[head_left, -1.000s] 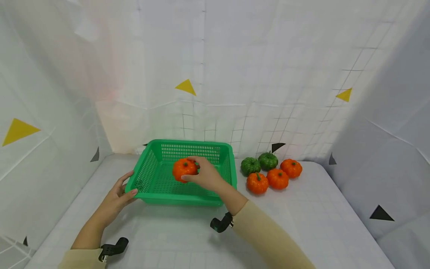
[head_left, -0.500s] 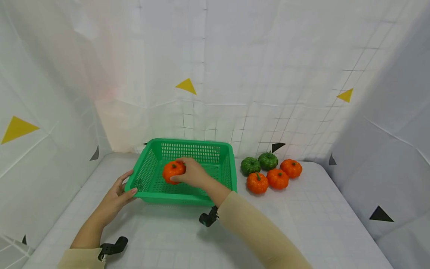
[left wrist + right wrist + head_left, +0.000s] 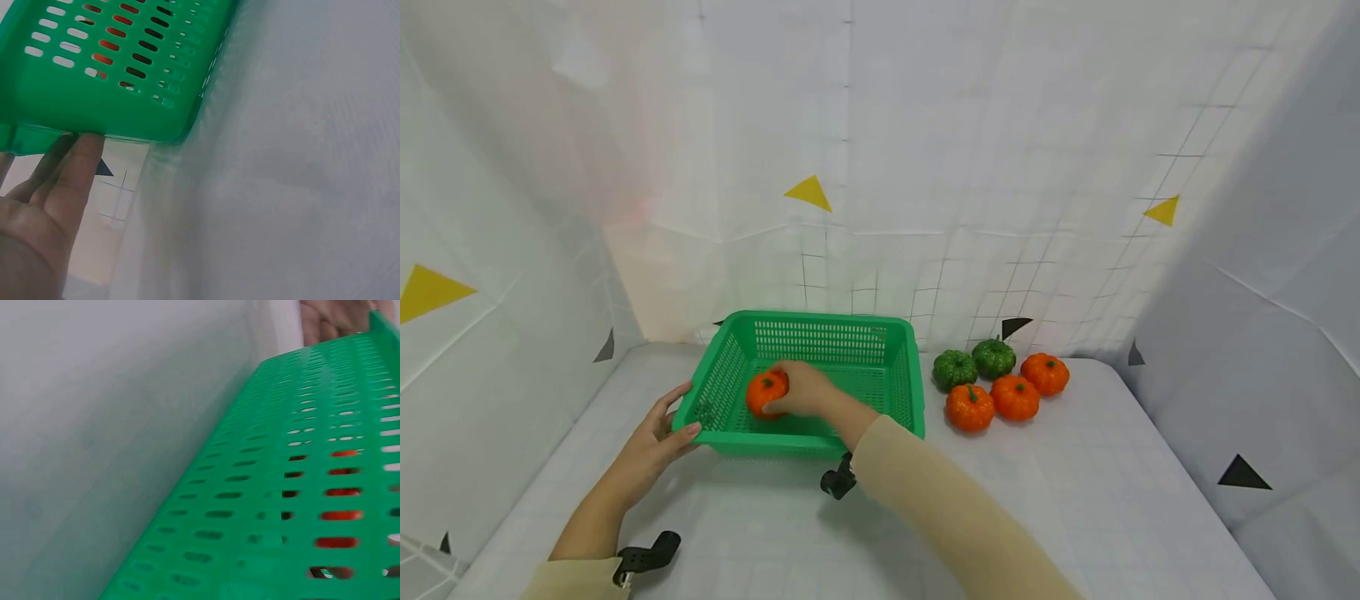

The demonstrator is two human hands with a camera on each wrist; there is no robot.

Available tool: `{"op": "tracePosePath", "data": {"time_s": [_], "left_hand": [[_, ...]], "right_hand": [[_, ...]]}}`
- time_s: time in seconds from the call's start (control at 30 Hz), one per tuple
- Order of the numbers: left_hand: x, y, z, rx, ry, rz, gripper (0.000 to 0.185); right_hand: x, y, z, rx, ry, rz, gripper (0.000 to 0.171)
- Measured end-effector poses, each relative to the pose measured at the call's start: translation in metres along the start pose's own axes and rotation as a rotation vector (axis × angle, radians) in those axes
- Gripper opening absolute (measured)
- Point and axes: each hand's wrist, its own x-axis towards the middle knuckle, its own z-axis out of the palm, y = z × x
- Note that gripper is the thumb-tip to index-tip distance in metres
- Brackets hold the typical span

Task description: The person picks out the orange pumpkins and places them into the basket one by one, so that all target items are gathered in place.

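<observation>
- Right hand (image 3: pixel 805 390) down inside the green basket (image 3: pixel 820 327), fingers curled over an orange pumpkin (image 3: pixel 765 392) at the left end of the basket floor.
- Whether that pumpkin already rests on the mesh or hangs just above it: cannot tell from the head view; through the slots in the right wrist view, only strips of orange low behind the near wall.
- Left hand (image 3: pixel 651 437) at the basket's near left corner, fingers fairly straight, tips pressed up against the rim (image 3: pixel 37 134) and steadying it, nothing gripped.
- Progress, as a judgement: one pumpkin in the basket or all but there, no other inside as far as the head view shows.
- Left outside, on the table (image 3: pixel 1075 500) to the right of the basket: three orange pumpkins (image 3: pixel 1015 397) and two green pumpkins (image 3: pixel 973 363), bunched together, close to each other and near the basket's right wall.
- Room in the basket: most of the floor to the right of the held pumpkin bare, plenty of space for the rest.
- Edges to mind: raised basket walls all round, so up and over on every trip; backdrop just behind the far wall and the green pair.
- Open table in front and to the right, free for the arm's swing.
</observation>
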Motion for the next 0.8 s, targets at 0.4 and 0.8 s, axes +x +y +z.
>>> {"op": "tracePosePath", "data": {"time_s": [0.4,0.8], "left_hand": [[-0.001,-0.002,-0.001,-0.014,-0.005,0.004,0.071],[0.001,-0.004,-0.001,-0.012,-0.009,-0.006,0.070]], "right_hand": [[0.005,0.010,0.013,0.058,-0.033,0.052,0.061],[0.003,0.016,0.012,0.107,-0.047,0.094,0.064]]}}
